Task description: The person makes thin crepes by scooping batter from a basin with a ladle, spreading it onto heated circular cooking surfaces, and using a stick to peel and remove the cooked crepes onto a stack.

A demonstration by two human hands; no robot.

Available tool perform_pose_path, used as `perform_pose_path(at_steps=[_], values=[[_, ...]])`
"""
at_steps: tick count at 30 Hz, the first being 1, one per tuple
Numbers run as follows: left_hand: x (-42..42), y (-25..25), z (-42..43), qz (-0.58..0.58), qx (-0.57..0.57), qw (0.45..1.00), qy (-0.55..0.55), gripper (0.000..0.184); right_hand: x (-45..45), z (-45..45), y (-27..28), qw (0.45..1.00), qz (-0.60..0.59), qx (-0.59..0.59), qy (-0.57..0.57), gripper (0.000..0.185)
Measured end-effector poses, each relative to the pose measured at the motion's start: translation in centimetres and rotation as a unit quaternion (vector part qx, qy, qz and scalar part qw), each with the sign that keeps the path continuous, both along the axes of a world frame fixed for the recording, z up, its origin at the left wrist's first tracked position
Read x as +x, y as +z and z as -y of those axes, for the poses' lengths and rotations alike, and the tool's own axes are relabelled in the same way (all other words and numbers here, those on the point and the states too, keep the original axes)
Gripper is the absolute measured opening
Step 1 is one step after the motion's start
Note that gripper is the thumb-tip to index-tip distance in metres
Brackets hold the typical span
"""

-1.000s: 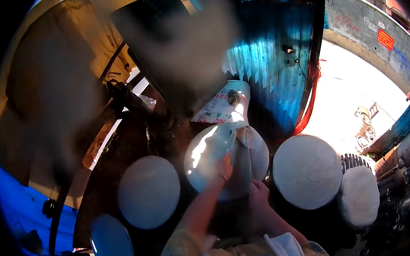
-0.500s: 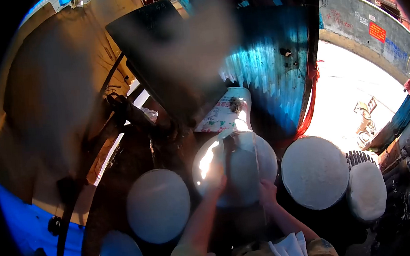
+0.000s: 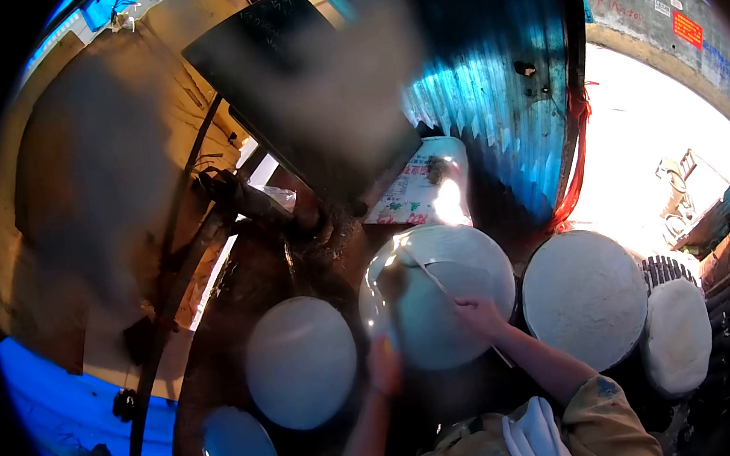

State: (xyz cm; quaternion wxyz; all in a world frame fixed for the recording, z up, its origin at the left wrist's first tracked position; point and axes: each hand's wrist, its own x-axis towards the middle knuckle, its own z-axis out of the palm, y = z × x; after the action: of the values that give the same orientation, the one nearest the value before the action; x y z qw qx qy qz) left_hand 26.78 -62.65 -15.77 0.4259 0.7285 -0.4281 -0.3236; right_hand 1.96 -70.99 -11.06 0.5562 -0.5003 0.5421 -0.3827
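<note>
In the middle of the head view is a wide, round, pale surface, with a bright glare along its left rim. Whether it is a griddle, a pan or a thin sheet I cannot tell. My right hand is closed around a thin, light stick, which lies slanted over this round. Beside its lower left edge is my left hand. Motion smears its fingers, and what they hold, if anything, is unclear.
Other pale rounds stand at the left and right, with a smaller oval slab farther right. A bluish disc is at lower left. Behind are a printed sack, a dark board and blue corrugated sheeting.
My right hand has turned the stick from nearly upright to slanted across the round. My left hand has drawn back from over the round to its lower left edge. The view has shifted slightly.
</note>
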Motion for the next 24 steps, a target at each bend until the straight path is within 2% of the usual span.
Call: perform_pose_path(at_steps=[2, 3, 5, 6, 7, 9, 12, 14, 15, 17, 19, 21, 22, 23, 24], values=[[-2.5, 5.8, -3.6, -0.039, 0.013, 0.999, 0.018, 0.055, -3.2, 2.8, -1.9, 0.988, 0.147, 0.039, 0.013, 0.028], [-3.7, 8.0, -4.9, -0.057, 0.025, 0.998, 0.033, 0.057, -3.1, 3.2, 0.4, 0.989, 0.143, 0.029, 0.023, 0.028], [-4.0, 7.8, -7.2, -0.143, 0.084, 0.984, 0.063, 0.058, -3.0, 1.4, 6.2, 0.994, -0.007, 0.110, -0.012, 0.029], [-4.0, 7.6, -8.2, -0.140, 0.094, 0.984, 0.060, 0.057, -2.1, 1.7, 2.4, 0.996, 0.024, 0.089, -0.015, 0.030], [-4.2, 7.3, -9.1, -0.141, 0.102, 0.983, 0.062, 0.057, -2.1, 1.9, 1.3, 0.995, 0.023, 0.097, -0.015, 0.030], [-4.4, 7.0, -10.9, -0.160, 0.079, 0.981, 0.075, 0.056, -2.2, 2.6, 0.4, 0.993, 0.018, 0.008, 0.117, 0.027], [-5.2, 8.4, -13.2, -0.186, 0.115, 0.973, 0.081, 0.057, -4.6, 4.3, 2.2, 0.993, -0.015, 0.043, 0.111, 0.024], [-5.6, 8.7, -14.7, -0.241, 0.119, 0.959, 0.090, 0.057, -5.6, 5.5, 5.0, 0.995, -0.011, 0.102, -0.016, 0.023], [-5.8, 9.3, -14.7, -0.246, 0.111, 0.958, 0.094, 0.057, -5.1, 5.7, 4.8, 0.995, -0.015, 0.095, -0.009, 0.023], [-5.8, 11.0, -16.2, -0.363, 0.102, 0.918, 0.119, 0.059, -3.2, 3.9, 3.0, 0.991, -0.052, 0.083, 0.088, 0.023], [-6.5, 14.5, -17.7, -0.353, 0.098, 0.924, 0.107, 0.054, -4.1, 3.2, 4.0, 0.986, -0.041, 0.116, 0.113, 0.023], [-7.3, 15.8, -18.9, -0.306, 0.004, 0.941, 0.144, 0.052, -7.1, 5.0, 4.6, 0.973, -0.001, 0.155, 0.173, 0.020], [-7.4, 16.3, -19.2, -0.315, -0.020, 0.936, 0.154, 0.054, -7.7, 5.5, 5.7, 0.984, 0.038, 0.092, 0.148, 0.020], [-7.2, 17.0, -19.3, -0.315, -0.014, 0.942, 0.115, 0.057, -7.4, 6.3, 5.1, 0.982, 0.033, 0.089, 0.161, 0.020], [-7.4, 17.7, -18.5, -0.365, -0.020, 0.927, 0.090, 0.058, -6.6, 7.1, 4.7, 0.990, 0.019, 0.095, 0.099, 0.020]])
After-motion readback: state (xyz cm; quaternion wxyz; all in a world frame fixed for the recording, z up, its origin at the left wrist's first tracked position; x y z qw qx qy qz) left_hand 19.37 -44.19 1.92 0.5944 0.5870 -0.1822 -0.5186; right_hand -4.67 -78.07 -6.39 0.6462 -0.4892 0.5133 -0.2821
